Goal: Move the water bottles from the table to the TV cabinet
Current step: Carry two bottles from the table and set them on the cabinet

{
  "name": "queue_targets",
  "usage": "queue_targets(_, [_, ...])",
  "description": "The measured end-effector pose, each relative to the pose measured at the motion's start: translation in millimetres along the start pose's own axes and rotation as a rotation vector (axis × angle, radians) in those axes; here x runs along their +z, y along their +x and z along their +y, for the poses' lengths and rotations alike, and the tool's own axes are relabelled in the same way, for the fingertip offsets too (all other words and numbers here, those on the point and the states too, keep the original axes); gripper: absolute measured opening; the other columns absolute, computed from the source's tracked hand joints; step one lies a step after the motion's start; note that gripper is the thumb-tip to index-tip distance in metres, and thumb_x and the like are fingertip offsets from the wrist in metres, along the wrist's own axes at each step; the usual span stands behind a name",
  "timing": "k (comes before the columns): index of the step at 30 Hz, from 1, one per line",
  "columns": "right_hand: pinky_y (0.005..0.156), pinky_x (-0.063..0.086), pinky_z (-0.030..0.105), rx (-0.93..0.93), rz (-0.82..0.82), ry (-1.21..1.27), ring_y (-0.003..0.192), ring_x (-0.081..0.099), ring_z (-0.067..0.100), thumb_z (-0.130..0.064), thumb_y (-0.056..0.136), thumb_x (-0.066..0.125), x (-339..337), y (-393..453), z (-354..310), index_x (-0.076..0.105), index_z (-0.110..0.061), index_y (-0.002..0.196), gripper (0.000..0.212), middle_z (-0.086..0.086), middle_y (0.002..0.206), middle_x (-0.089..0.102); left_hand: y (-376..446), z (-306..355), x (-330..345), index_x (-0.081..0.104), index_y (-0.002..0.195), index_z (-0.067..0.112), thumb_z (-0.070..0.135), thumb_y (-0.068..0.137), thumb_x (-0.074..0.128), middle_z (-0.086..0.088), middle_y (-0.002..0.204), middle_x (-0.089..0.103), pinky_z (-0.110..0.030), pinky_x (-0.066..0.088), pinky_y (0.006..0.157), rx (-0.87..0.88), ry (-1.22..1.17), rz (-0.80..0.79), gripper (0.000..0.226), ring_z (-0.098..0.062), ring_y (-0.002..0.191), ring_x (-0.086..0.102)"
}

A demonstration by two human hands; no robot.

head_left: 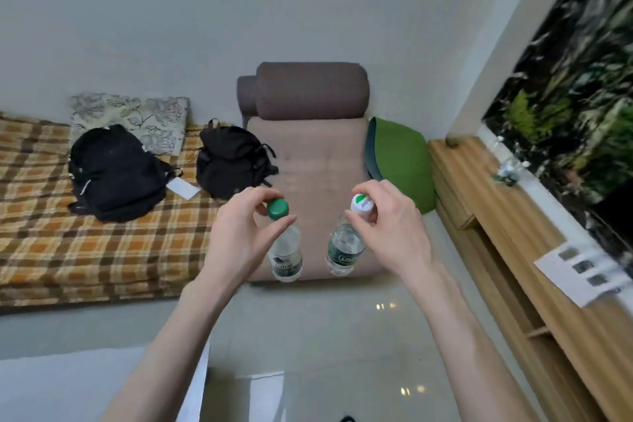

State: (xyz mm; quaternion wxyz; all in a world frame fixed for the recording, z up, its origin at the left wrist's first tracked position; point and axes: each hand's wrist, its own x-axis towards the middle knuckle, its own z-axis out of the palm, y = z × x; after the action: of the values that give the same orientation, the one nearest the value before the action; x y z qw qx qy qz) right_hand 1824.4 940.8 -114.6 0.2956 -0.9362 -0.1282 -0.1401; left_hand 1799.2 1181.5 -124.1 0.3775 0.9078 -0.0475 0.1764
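My left hand (pixel 239 233) pinches the green cap of a clear water bottle (pixel 286 257), which hangs upright in the air over the floor. My right hand (pixel 387 226) grips the white cap of a second clear bottle with a green label (pixel 344 253), also hanging upright. The two bottles are side by side and apart, in front of a brown floor chair. The wooden TV cabinet (pixel 507 226) runs along the right wall. A white table corner (pixel 68 384) shows at the bottom left.
A brown floor chair (pixel 308 161) stands ahead, with a green cushion (pixel 400 161) beside it. At left, a plaid-covered bed (pixel 68 243) carries two black backpacks (pixel 116 171) and a floral pillow. On the cabinet lie a white paper (pixel 579 271) and a small object (pixel 507 175).
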Motion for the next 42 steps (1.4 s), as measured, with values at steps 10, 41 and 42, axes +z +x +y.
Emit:
queue_targets(10, [0.077,0.051,0.042,0.265,0.154,-0.076,0.084,0.063,0.026,-0.02,0.091,0.071,-107,-13,169,0.064,-0.017,0.116,0.027,0.001,0.106,0.06,91,111,171,0.072,0.108,0.022,0.031,0.081,0.087,0.01,0.097,0.072,-0.04,0.056,0.087,0.213,-0.12,-0.162,0.032,-0.013,0.087,0.065])
queue_targets(41, [0.074,0.047,0.022,0.771,0.388,-0.237,0.089,0.055,0.003,-0.037,0.093,0.069,-215,161,477,0.05,-0.042,0.116,0.03,-0.021,0.111,0.053,403,278,532,0.069,0.113,0.015,0.029,0.086,0.082,0.001,0.103,0.068,-0.037,0.052,0.084,0.667,-0.254,-0.615,0.033,-0.022,0.092,0.061])
queue_targets(42, [0.074,0.045,0.022,0.769,0.395,-0.241,0.089,0.055,0.002,-0.037,0.094,0.068,-217,168,485,0.05,-0.042,0.116,0.029,-0.022,0.111,0.052,410,281,541,0.068,0.113,0.016,0.029,0.087,0.081,0.002,0.105,0.067,-0.037,0.052,0.085,0.677,-0.259,-0.616,0.032,-0.022,0.093,0.06])
